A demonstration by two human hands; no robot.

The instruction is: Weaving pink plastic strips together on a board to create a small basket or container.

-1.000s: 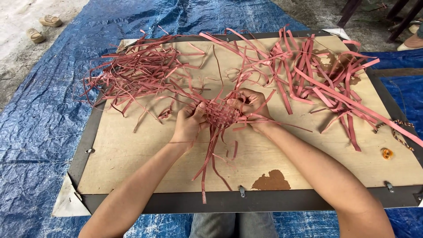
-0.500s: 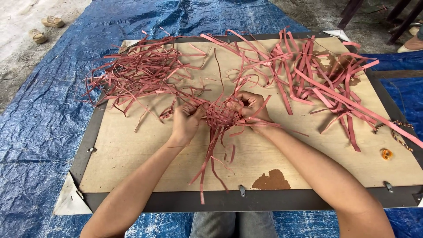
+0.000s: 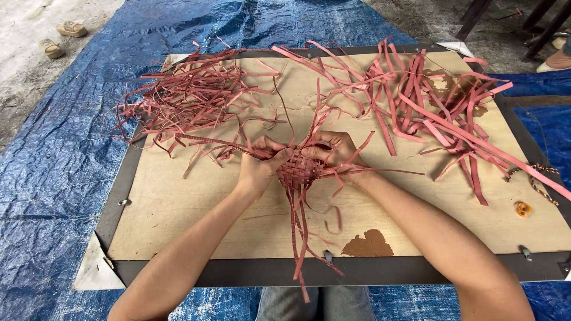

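Woven piece (image 3: 297,169) between both hands, loose strips toward viewer.

Even, diffuse daylight, bright, no hard glare. Soft shadows under the forearms toward 6 o'clock. Centre sharp; slight wide-angle bowing of the wooden board (image 3: 178,202) edges at 3 and 9 o'clock. Minimal motion blur.

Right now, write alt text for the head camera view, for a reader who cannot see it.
Two bare hands, left hand and right hand, hold a small woven piece of pink strips above a wooden board. Loose pink strips lie heaped across the board, which rests on a blue tarp.
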